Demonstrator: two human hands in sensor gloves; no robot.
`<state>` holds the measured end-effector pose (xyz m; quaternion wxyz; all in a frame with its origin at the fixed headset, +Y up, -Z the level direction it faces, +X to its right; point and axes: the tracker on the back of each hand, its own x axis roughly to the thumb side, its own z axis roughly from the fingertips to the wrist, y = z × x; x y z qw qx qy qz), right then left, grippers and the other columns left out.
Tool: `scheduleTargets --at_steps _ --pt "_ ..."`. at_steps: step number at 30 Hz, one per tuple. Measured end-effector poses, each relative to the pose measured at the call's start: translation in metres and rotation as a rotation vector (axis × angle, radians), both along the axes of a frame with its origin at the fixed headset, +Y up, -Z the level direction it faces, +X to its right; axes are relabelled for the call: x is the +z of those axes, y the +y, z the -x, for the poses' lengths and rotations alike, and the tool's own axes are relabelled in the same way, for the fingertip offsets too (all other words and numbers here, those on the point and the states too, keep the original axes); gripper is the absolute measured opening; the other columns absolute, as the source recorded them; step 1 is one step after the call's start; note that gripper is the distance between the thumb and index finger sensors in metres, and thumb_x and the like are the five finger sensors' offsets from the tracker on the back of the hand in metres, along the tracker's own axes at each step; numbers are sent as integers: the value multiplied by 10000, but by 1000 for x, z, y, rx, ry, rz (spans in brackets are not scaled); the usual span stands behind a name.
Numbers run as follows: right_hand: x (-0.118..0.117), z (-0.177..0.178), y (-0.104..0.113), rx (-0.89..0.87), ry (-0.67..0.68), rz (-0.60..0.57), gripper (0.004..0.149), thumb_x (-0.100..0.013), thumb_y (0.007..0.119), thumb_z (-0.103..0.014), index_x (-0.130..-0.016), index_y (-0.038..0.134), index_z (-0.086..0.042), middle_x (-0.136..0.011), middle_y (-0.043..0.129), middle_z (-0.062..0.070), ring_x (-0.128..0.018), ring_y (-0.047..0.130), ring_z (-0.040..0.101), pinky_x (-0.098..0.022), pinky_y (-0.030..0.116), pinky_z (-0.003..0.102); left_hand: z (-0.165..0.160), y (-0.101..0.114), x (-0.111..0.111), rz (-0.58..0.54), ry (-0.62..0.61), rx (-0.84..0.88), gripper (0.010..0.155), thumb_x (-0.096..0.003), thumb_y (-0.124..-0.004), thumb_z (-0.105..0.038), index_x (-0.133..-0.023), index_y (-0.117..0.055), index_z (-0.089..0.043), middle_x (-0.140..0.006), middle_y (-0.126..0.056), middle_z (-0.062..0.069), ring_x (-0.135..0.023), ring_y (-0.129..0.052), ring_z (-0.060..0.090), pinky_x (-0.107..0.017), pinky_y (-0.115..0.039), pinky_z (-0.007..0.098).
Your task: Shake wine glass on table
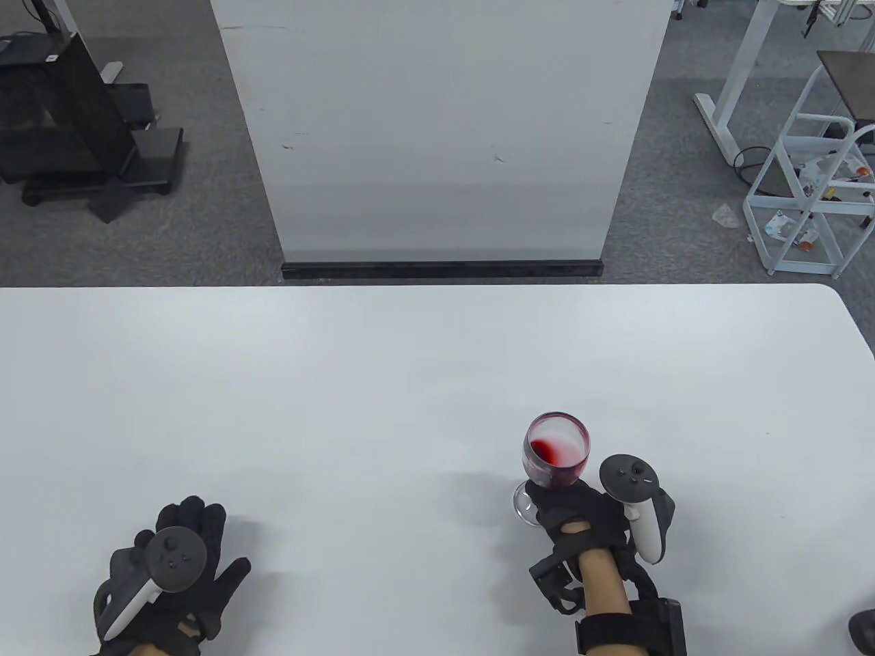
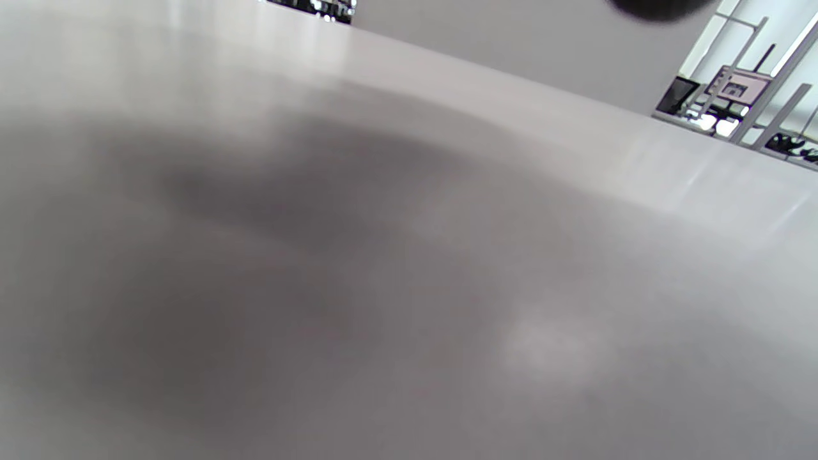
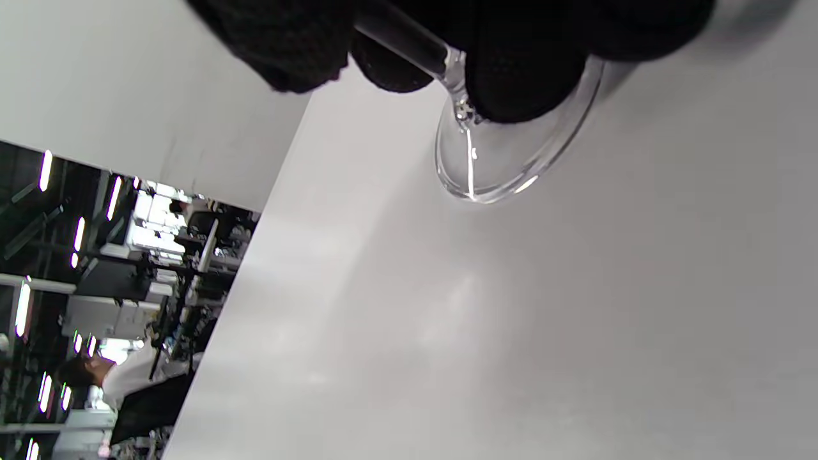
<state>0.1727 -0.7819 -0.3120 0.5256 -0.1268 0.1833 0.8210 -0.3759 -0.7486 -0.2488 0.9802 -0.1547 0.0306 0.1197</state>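
1. One white counter [image 1: 383, 383] carries everything; its far edge meets a white panel [image 1: 437, 130] standing behind it.
2. Two gloved hands come in from the near edge. The left hand [image 1: 174, 574] rests flat on the counter at the near left, fingers spread wide and holding nothing. The right hand [image 1: 581, 509] is at the near right, its fingers [image 3: 524, 76] wrapped round the stem of the glass.
3. One glass [image 1: 555, 451] stands just ahead of the right hand. It looks tipped, since in the right wrist view the foot sits at an angle, though whether it touches the counter cannot be told.
4. One small pool of red wine [image 1: 550, 451] lies low in the bowl, smeared up one side.
5. Handling, as a judgement: the glass is rigid, thin-walled and breakable, smooth and likely slippery under fabric. The wine adds little weight but will slosh. The stem, low near the foot, is the sound place to hold, with gentle circling to avoid spills.
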Motion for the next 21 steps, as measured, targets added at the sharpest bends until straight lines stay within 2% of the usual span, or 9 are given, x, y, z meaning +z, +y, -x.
scheduleTargets --at_steps 4,6,9,13,18,21 --pt "2 4 -8 -3 -91 -73 557 -525 745 -414 -1004 569 -190 -1100 501 91 -708 790 228 -455 751 402 0 -2 -1 12 -1 -6 799 -426 -516 -668 -1026 -67 -392 -1119 87 -85 -1030 129 218 -721 61 478" --pt "1 4 -4 -48 -53 -40 555 -522 751 -401 -997 583 -170 -1099 496 99 -712 790 245 -448 749 422 -1 -2 -1 15 -4 -10 799 -426 -516 -668 -1026 -66 -393 -1118 87 -85 -1029 130 217 -721 62 478" --pt "-1 0 1 -4 26 7 529 -520 778 -420 -967 640 -171 -1087 549 85 -698 813 266 -436 759 418 0 -1 -1 3 -1 0 798 -426 -516 -668 -1026 -68 -393 -1119 87 -84 -1030 128 217 -721 62 478" --pt "2 6 -5 31 -92 -63 557 -524 751 -413 -1002 579 -184 -1098 511 90 -699 800 225 -445 757 409 0 -2 -1 12 0 -5 799 -425 -516 -668 -1026 -67 -393 -1119 87 -86 -1030 130 217 -721 62 478" --pt "1 0 2 9 -5 21 535 -525 768 -439 -970 640 -173 -1091 549 84 -688 821 280 -431 760 418 1 -1 -1 1 1 3 799 -425 -516 -668 -1027 -68 -392 -1119 86 -84 -1030 129 218 -721 61 478" --pt "3 3 -3 44 -109 -60 553 -531 745 -432 -996 591 -176 -1095 519 99 -684 814 250 -441 758 407 0 -2 -1 8 -1 -2 799 -426 -516 -668 -1026 -67 -392 -1119 87 -83 -1030 130 218 -721 61 478"
